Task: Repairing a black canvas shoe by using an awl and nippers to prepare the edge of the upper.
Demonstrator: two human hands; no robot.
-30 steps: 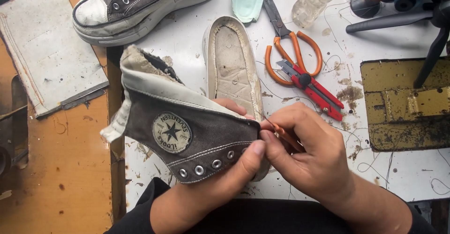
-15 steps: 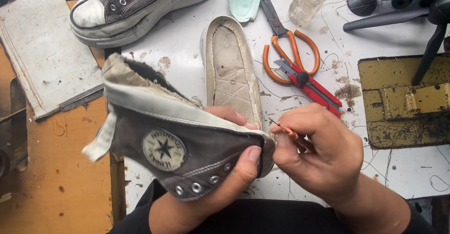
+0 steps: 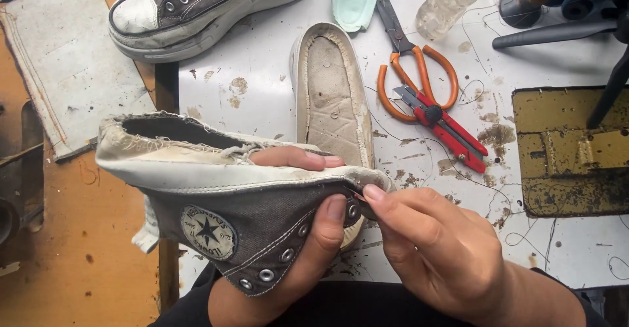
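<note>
1. Left hand (image 3: pixel 295 235) clamped on grey high-top sneaker upper (image 3: pixel 216 196), held above the white worktop (image 3: pixel 262 84).
2. Right hand (image 3: pixel 432 248) pinches a small tool at the upper's edge.
3. Detached sole (image 3: pixel 331 91) lies just behind; orange scissors (image 3: pixel 413 71) beside it.

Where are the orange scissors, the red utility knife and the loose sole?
orange scissors (image 3: pixel 419 81), head view, on the orange handle loop.
red utility knife (image 3: pixel 452 130), head view, on its red body.
loose sole (image 3: pixel 331 97), head view, on its worn inner face.
</note>
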